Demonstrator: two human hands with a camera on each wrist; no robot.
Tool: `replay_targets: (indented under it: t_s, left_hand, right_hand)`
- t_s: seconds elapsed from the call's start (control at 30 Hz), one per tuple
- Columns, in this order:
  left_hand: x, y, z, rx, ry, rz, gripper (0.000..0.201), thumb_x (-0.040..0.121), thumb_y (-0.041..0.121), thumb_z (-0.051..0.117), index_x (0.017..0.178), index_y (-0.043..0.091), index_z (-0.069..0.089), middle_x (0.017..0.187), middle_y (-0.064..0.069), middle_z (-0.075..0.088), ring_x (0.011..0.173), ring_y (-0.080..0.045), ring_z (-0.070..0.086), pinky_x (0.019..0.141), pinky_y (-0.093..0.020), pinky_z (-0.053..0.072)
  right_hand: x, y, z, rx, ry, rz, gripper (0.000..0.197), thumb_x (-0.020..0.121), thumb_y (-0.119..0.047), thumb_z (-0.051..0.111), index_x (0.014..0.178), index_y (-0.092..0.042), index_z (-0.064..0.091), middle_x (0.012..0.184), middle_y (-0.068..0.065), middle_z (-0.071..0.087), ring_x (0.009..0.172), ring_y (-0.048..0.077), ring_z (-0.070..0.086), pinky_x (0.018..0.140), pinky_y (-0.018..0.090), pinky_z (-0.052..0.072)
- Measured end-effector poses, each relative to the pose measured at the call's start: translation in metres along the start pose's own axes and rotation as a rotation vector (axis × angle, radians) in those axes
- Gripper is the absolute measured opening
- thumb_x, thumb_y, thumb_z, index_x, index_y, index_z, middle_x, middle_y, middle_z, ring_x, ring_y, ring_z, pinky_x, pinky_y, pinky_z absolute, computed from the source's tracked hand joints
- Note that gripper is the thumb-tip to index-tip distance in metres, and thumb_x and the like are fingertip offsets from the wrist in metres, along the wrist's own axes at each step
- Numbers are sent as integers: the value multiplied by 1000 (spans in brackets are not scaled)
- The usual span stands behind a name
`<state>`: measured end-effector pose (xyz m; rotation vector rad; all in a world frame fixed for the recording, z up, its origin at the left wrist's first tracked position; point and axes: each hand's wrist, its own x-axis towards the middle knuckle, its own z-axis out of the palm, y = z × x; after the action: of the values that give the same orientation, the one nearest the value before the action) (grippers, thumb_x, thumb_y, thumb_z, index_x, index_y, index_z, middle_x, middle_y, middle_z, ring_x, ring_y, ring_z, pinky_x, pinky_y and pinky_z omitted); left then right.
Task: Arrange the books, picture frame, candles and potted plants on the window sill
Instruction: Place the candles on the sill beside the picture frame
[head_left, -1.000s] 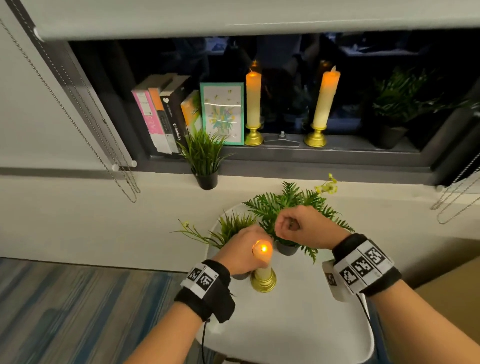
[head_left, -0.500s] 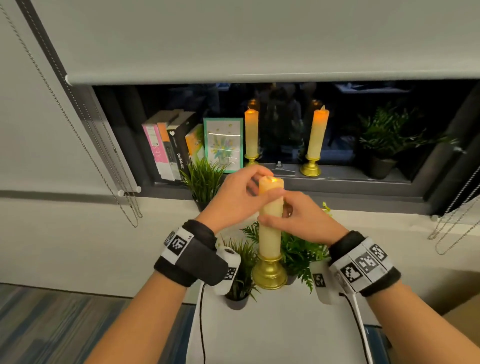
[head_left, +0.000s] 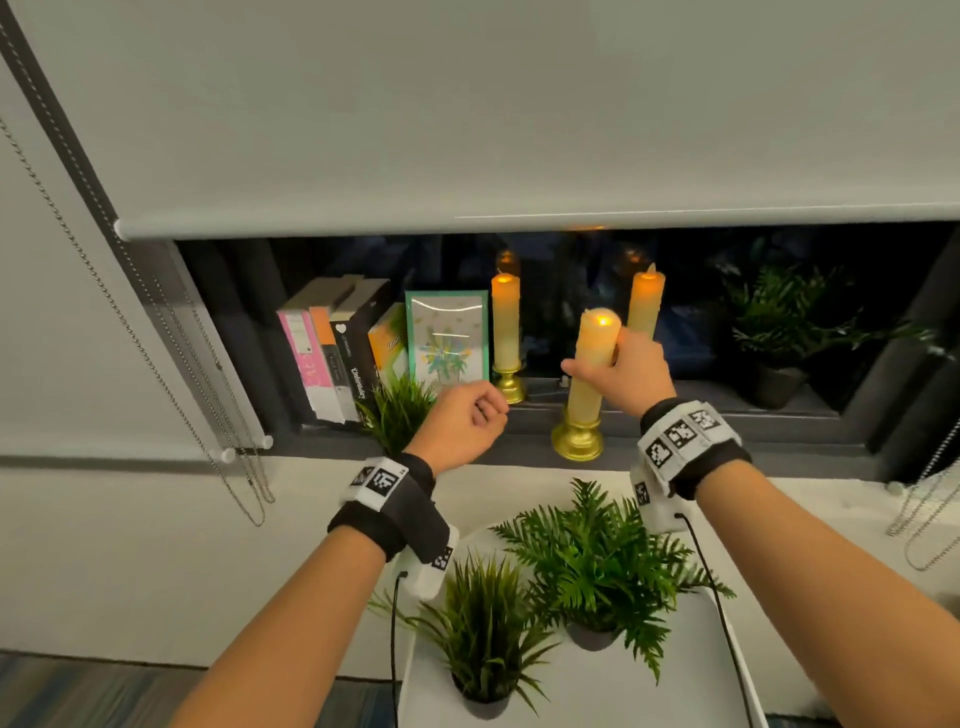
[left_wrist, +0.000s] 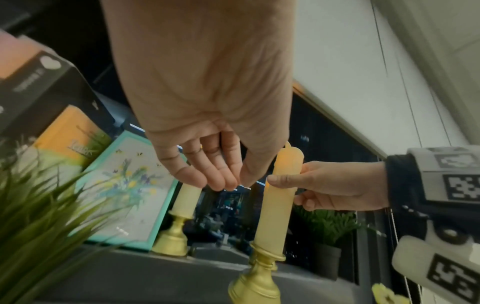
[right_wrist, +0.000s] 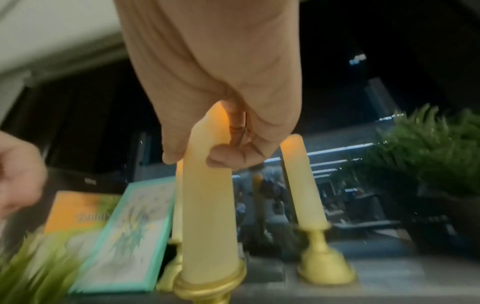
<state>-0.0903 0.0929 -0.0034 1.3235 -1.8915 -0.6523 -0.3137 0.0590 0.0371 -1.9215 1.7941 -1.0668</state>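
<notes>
My right hand (head_left: 615, 366) grips a lit cream candle (head_left: 589, 374) near its top; its gold base (head_left: 576, 441) hangs at the window sill's (head_left: 701, 423) front edge. The right wrist view shows thumb and fingers wrapped round that candle (right_wrist: 210, 226). My left hand (head_left: 467, 418) hovers empty left of it, fingers relaxed (left_wrist: 221, 181). On the sill stand books (head_left: 332, 358), a teal picture frame (head_left: 447, 343), two lit candles (head_left: 505, 332) (head_left: 645, 306), a small grass plant (head_left: 397, 410) and a fern (head_left: 779, 332).
Below me a white table (head_left: 587, 691) carries a grass plant (head_left: 483, 639) and a fern (head_left: 597, 561). A lowered roller blind (head_left: 519, 130) hangs over the sill; bead chains (head_left: 156, 374) dangle at the left and the far right.
The candle has risen from the white table towards the sill. My left hand has let go of it and now only my right hand holds it.
</notes>
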Motion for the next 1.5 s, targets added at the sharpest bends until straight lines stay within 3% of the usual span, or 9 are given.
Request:
replay_targets:
  t_s: [0.13, 0.27, 0.37, 0.53, 0.73, 0.97, 1.1, 1.3, 1.5]
  left_hand:
    - [20, -24, 24, 9, -68, -43, 15, 85, 7, 62, 100, 8, 65, 79, -2, 61, 67, -14, 57, 66, -26, 49]
    - [42, -33, 45, 25, -134, -111, 60, 86, 17, 69, 139, 17, 41, 96, -2, 64, 83, -15, 65, 82, -31, 54]
    - [56, -41, 62, 2, -161, -135, 79, 84, 22, 71, 149, 22, 24, 109, -5, 64, 98, -18, 63, 90, -33, 52]
    - [73, -53, 85, -54, -196, -137, 75, 83, 20, 72, 146, 21, 31, 117, -8, 62, 104, -20, 62, 93, -36, 52]
    - [81, -59, 109, -125, -212, -73, 57, 81, 16, 73, 133, 16, 49, 104, -7, 65, 94, -20, 65, 84, -33, 55]
    - [72, -73, 113, -71, -224, -125, 54, 80, 10, 73, 130, 10, 52, 105, -10, 66, 86, -15, 61, 84, -30, 54]
    - [58, -80, 105, -12, -344, -185, 46, 82, 13, 71, 125, 11, 54, 106, -9, 66, 88, -18, 63, 84, -30, 53]
    - [22, -93, 79, 94, -542, -236, 26, 84, 16, 68, 110, 13, 63, 91, 1, 66, 80, -14, 60, 81, -27, 49]
    - [-19, -105, 59, 154, -688, -394, 39, 84, 30, 71, 119, 15, 60, 109, -2, 66, 97, -15, 61, 95, -31, 48]
  right_hand:
    - [8, 23, 36, -51, -39, 63, 39, 74, -43, 78, 91, -15, 57, 86, 4, 62, 86, 23, 62, 68, 31, 45]
    - [18, 38, 61, -119, -94, 113, 49, 72, -46, 78, 101, -11, 62, 91, 7, 66, 84, 21, 61, 66, 30, 44]
    - [25, 47, 73, -180, -152, 159, 53, 69, -50, 78, 102, -12, 62, 92, 5, 66, 88, 24, 64, 70, 33, 51]
    - [30, 61, 78, -143, -185, 178, 50, 70, -43, 80, 103, -9, 63, 95, 8, 67, 90, 24, 64, 78, 37, 54]
    - [30, 78, 76, -119, -342, 133, 50, 65, -43, 84, 104, -17, 66, 92, 2, 67, 87, 22, 63, 76, 35, 51]
    - [27, 90, 75, -94, -348, 175, 55, 60, -46, 85, 104, -20, 64, 97, 2, 68, 92, 22, 63, 83, 42, 54]
    - [26, 94, 73, -93, -356, 199, 54, 62, -43, 86, 104, -18, 63, 98, 3, 67, 92, 21, 63, 85, 44, 54]
    - [22, 91, 72, -127, -357, 229, 51, 68, -37, 83, 105, -11, 60, 99, 7, 64, 93, 25, 62, 83, 44, 54]
    - [16, 88, 67, -158, -330, 237, 49, 73, -35, 80, 108, -10, 57, 97, 6, 59, 95, 25, 58, 82, 41, 51]
